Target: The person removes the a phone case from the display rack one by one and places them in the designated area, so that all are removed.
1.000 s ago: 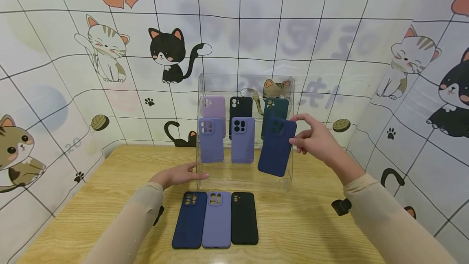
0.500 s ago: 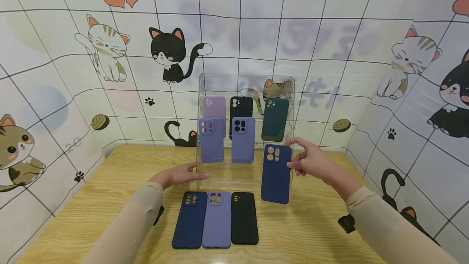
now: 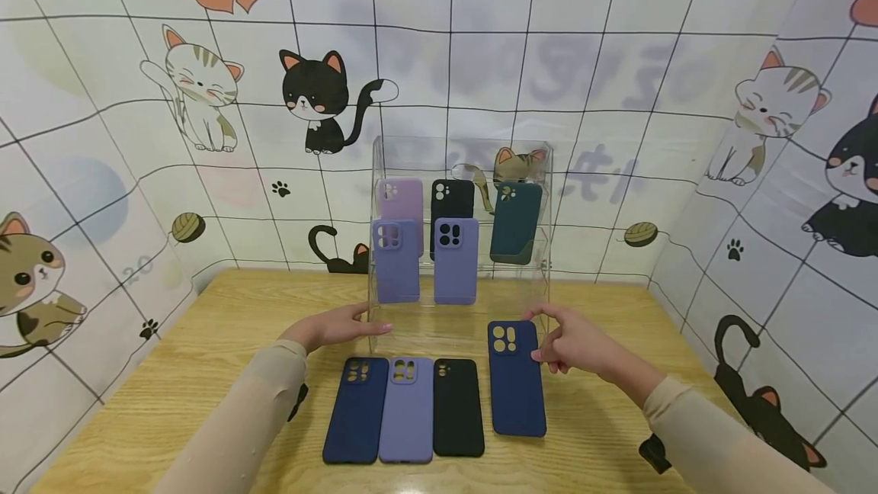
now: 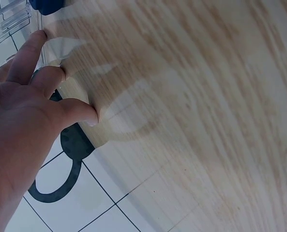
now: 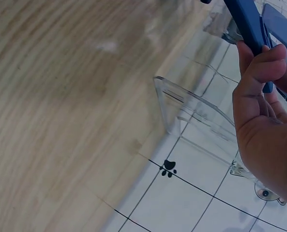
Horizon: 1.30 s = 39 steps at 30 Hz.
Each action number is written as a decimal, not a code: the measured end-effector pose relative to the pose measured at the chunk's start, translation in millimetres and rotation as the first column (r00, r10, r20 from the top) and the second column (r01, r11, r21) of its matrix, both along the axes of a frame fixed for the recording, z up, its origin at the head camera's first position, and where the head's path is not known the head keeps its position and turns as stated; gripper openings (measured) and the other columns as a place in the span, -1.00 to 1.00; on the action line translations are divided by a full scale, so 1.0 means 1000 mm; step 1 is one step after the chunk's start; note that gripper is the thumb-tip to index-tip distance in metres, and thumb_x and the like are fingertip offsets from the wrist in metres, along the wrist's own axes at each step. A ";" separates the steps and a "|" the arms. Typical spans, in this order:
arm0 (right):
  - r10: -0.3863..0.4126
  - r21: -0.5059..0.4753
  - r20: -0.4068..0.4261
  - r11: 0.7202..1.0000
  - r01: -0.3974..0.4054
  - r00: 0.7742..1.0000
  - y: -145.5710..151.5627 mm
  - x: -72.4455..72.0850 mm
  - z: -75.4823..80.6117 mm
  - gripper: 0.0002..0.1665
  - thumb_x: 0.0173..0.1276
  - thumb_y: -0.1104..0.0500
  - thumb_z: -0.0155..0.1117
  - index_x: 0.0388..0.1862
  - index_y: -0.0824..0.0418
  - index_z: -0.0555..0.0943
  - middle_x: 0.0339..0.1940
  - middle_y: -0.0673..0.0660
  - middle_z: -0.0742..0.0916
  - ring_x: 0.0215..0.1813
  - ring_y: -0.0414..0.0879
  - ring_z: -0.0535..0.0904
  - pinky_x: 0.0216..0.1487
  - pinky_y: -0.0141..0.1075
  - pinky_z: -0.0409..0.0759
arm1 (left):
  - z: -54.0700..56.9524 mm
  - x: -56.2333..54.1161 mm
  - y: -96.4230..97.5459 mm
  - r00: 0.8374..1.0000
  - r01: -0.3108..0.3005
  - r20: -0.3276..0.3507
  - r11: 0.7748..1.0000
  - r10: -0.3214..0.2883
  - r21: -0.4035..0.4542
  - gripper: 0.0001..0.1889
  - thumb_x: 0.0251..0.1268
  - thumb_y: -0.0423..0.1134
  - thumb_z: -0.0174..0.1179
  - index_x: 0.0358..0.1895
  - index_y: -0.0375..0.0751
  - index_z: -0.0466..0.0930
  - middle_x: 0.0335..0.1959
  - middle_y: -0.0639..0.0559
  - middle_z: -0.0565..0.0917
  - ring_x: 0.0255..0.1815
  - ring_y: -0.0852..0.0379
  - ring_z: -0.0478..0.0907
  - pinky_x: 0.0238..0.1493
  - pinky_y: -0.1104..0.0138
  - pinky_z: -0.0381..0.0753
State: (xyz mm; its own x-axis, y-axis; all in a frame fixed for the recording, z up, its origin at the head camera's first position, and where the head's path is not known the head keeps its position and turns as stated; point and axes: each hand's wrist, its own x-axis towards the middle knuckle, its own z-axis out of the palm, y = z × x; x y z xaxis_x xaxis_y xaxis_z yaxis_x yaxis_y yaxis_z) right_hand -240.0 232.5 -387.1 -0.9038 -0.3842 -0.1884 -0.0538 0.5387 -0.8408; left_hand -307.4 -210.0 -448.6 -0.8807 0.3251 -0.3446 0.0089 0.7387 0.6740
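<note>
A navy phone case is pinched at its upper right edge by my right hand, low over the table beside the row of cases. In the right wrist view, thumb and fingers of the right hand squeeze the navy case. My left hand grips the lower left side of a clear acrylic display stand, thumb in front of the panel. Flat on the table lie a navy case, a lavender case and a black case. Whether the held case touches the table, I cannot tell.
On the stand's upper tier lean a pink-lilac case, a black case and a dark green case. Two lavender cases stand below them. A wooden table meets a cat-print wall.
The right hand has taken the navy case off the stand's lower right spot and brought it down toward the table, uncovering the dark green case. My left hand has stayed put.
</note>
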 end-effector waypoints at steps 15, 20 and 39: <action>-0.023 -0.019 0.068 1.000 0.024 0.997 -0.001 0.005 -0.028 -0.35 0.42 0.43 0.28 0.46 0.23 0.43 -0.61 0.13 0.65 -0.55 -0.05 0.51 -0.46 -0.22 0.45 | 0.000 0.000 0.001 1.000 -0.012 0.014 1.000 0.012 0.007 0.26 0.21 0.61 0.22 0.78 -0.06 -0.07 0.77 -0.26 0.07 0.75 -0.37 0.07 0.62 -0.34 0.22; -0.039 -0.017 0.080 0.999 0.041 0.996 -0.002 0.005 -0.034 -0.36 0.44 0.44 0.25 0.48 0.23 0.43 -0.60 0.13 0.65 -0.56 -0.05 0.49 -0.46 -0.23 0.42 | 0.000 0.000 0.000 1.000 -0.010 0.008 1.000 0.010 0.002 0.25 0.23 0.61 0.21 0.78 -0.08 -0.06 0.77 -0.27 0.07 0.75 -0.37 0.08 0.62 -0.34 0.22; -0.040 -0.014 0.076 0.999 0.041 0.996 -0.007 0.007 -0.046 -0.26 0.43 0.41 0.36 0.57 0.34 0.41 -0.65 0.08 0.61 -0.58 -0.08 0.47 -0.49 -0.27 0.39 | -0.001 0.000 0.001 1.000 -0.015 0.003 1.000 0.015 -0.003 0.27 0.21 0.63 0.21 0.78 -0.07 -0.06 0.76 -0.26 0.10 0.75 -0.36 0.08 0.64 -0.33 0.20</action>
State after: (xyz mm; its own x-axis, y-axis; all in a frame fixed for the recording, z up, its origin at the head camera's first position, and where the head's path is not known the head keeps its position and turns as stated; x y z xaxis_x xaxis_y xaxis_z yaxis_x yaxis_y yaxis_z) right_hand -232.5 225.5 -433.4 -0.9020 -0.3509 -0.2514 0.0323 0.5259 -0.8499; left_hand -307.7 -209.3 -449.3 -0.8844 0.3105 -0.3486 -0.0045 0.7410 0.6715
